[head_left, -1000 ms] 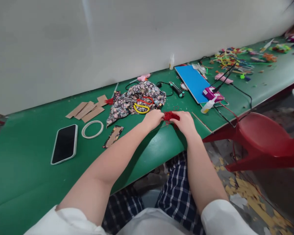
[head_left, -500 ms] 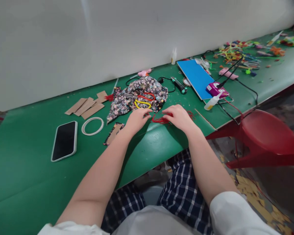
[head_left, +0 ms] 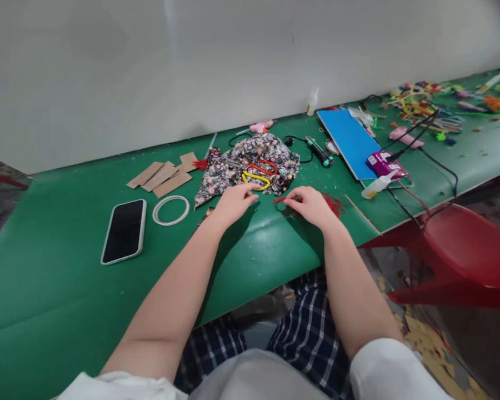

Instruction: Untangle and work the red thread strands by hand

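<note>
The two hands are apart over the green counter [head_left: 66, 300]. The right hand [head_left: 310, 205] is pinching a bit of red thread [head_left: 335, 204] between thumb and finger, and the rest lies in a messy bunch under and beside that hand. The left hand [head_left: 235, 205] has its thumb and fingers a little apart. Just past it, I can see scissors [head_left: 247, 168] on a flowery cloth [head_left: 260, 145].

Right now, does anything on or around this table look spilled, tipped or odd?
Yes. One small bottle is tipped over beside the purple box, while another stands upright by the wall. Loose red threads sprawl untidily around the right hand. Tan scraps litter the floor near the red chair.
</note>
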Available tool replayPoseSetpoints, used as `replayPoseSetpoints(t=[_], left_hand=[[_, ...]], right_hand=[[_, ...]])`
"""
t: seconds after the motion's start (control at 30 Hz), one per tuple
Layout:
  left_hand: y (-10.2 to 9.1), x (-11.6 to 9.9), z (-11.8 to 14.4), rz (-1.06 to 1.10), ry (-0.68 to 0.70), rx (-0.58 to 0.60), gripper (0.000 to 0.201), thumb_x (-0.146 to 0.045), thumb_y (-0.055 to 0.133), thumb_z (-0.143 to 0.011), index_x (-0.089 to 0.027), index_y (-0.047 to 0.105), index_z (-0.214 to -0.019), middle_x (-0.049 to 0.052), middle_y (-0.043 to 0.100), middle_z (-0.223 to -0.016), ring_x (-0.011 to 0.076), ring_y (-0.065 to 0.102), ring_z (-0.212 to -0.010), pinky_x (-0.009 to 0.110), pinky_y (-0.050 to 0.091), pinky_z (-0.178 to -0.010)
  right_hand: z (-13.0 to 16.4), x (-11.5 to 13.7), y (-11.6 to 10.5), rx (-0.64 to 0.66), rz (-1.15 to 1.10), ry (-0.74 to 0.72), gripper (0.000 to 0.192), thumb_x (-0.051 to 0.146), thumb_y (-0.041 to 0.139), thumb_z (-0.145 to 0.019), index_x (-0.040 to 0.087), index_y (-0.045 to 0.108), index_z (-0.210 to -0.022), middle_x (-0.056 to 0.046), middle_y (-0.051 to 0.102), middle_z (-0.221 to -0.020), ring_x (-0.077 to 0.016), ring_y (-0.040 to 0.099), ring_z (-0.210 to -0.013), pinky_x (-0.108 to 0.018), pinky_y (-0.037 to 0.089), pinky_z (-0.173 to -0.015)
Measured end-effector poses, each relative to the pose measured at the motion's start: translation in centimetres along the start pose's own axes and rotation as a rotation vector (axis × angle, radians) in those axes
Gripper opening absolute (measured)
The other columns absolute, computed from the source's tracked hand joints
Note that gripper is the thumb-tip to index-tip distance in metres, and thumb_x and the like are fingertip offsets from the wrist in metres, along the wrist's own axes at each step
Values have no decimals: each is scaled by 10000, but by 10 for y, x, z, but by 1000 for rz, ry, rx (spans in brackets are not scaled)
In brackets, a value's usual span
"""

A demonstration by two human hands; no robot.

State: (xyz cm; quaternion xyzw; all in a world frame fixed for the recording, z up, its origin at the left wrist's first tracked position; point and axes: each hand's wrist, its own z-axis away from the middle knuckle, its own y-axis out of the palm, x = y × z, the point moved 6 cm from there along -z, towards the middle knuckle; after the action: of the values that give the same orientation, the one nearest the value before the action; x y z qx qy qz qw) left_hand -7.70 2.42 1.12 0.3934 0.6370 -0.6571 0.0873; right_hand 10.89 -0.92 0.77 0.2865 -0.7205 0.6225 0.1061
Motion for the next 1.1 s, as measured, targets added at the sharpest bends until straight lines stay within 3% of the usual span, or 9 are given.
replayPoseSetpoints(t=[0.17,0.3,0.4,0.57,0.67,0.83,1.1], left_hand=[[1,4,-1,-7,-14,-86,147,-312,624,-771,-186,686,-726,-8,667,-706,129,560,-645,238,360,-633],[9,0,0,-21,-18,-72,303,-394,629,-769,-174,629,-560,-9,614,-557,123,507,-552,248,320,-577],[17,-6,0,-2,4,-21,348,-375,564,-826,-174,631,-549,-2,631,-561,130,539,-569,248,337,-589],[27,-11,1,45,43,62,110,-214,602,-794,-209,707,-761,-6,711,-813,141,619,-764,220,389,-691],[26,-12,2,44,31,55,67,-247,657,-756,-206,708,-743,-1,705,-766,146,608,-719,225,384,-666],[25,-15,4,39,0,33,248,-387,663,-749,-178,664,-616,-10,640,-569,124,531,-549,235,354,-586],[32,-13,1,126,15,129,119,-195,603,-771,-209,717,-802,-11,716,-837,145,632,-791,219,421,-726]], right_hand=[[8,-26,-13,-236,-779,321,222,397,642,-709,189,610,-777,5,652,-666,-107,568,-572,-244,443,-571],[11,-29,-10,-317,-1047,417,246,360,724,-624,180,613,-750,30,618,-583,-85,562,-528,-219,444,-539],[11,-27,-11,-360,-1117,415,245,330,747,-602,183,620,-751,34,628,-588,-89,590,-551,-222,473,-560],[9,-25,-17,-443,-1249,312,237,291,758,-610,197,624,-782,32,670,-638,-99,638,-613,-243,526,-638],[8,-24,-16,-430,-1311,327,264,290,767,-600,207,616,-800,24,695,-689,-110,660,-658,-256,544,-669],[8,-21,-18,-436,-1281,373,283,298,757,-608,213,616,-838,11,706,-732,-120,667,-693,-204,521,-535],[3,-19,-23,-482,-1255,342,253,299,753,-620,208,638,-825,6,703,-740,-115,660,-702,-191,512,-522]])
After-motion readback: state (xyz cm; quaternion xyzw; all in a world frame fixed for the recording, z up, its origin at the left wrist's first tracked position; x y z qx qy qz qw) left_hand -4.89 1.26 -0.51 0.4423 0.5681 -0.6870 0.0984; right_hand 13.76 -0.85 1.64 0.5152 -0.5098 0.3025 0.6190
